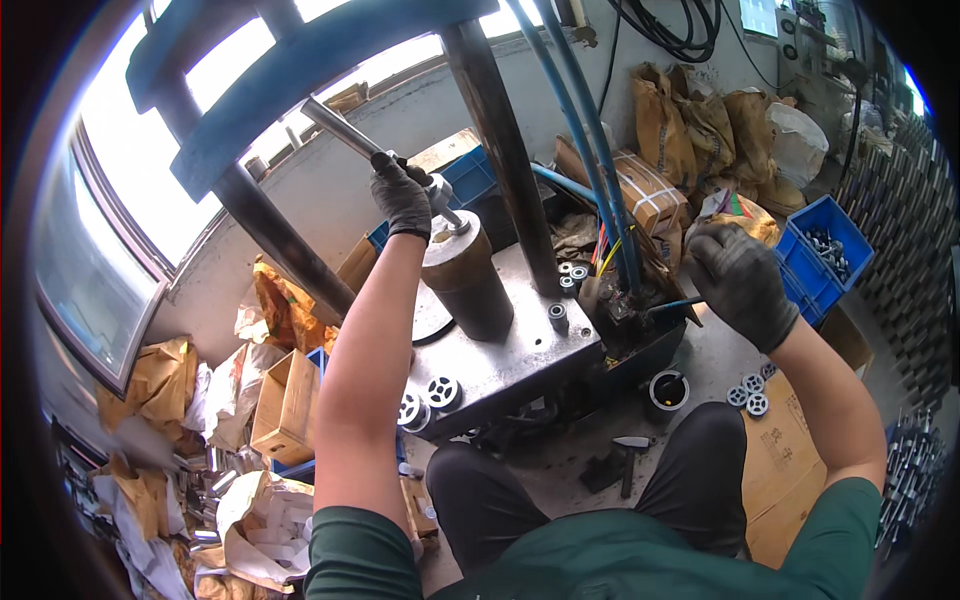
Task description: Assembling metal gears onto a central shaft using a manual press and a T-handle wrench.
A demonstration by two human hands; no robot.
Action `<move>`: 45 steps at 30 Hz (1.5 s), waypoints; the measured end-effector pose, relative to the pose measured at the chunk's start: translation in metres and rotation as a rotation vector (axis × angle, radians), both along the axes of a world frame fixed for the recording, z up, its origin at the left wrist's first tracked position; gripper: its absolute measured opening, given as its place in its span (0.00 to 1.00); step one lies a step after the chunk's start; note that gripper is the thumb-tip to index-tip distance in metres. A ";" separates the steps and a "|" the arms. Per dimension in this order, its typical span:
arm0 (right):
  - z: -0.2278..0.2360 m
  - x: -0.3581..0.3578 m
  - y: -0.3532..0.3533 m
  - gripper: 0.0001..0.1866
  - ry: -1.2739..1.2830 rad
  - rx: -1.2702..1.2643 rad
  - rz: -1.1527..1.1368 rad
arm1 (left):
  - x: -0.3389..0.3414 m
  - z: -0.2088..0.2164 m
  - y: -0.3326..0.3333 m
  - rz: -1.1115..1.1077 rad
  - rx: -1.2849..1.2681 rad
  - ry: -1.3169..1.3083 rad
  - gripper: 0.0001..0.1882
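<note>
My left hand (401,198), in a dark glove, is closed round a grey metal rod with a thicker end piece (438,190). The rod's long shaft (340,127) slants up to the left between the press columns. Below the end piece, a narrow pin reaches down to the light top of a thick brown cylinder (468,283), which stands on a metal press bed (520,363). My right hand (742,287), gloved too, has curled fingers. It is beside the end of a blue lever (675,304); whether it grips the lever is hidden.
Dark columns (500,140) carry a blue crossbeam (330,60). Wheel-shaped metal pieces (443,392) sit on the bed's near corner. A hammer (630,462) and a round pot (667,392) are by my knees. A blue crate (828,245) of metal parts stands right; sacks and boxes lie left.
</note>
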State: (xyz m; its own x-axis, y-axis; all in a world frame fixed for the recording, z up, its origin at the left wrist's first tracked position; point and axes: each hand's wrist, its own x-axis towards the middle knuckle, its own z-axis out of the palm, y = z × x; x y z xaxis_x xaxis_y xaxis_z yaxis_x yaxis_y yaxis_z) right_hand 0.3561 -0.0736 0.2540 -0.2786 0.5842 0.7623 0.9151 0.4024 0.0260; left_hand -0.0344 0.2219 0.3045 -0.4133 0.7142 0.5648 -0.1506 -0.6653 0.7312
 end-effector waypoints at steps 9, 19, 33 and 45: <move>0.034 -0.002 0.086 0.22 0.135 -0.019 -0.049 | 0.014 0.010 0.002 -0.090 -0.078 0.022 0.31; 0.011 -0.008 -0.018 0.18 0.081 -0.162 -0.047 | 0.026 0.028 0.021 -0.139 -0.249 0.177 0.32; -0.012 0.007 -0.066 0.20 -0.265 -0.971 -0.001 | 0.023 0.027 0.012 -0.167 -0.213 0.255 0.31; -0.078 0.022 -0.130 0.18 -0.296 -1.138 -0.036 | 0.023 0.024 0.012 -0.205 -0.214 0.236 0.30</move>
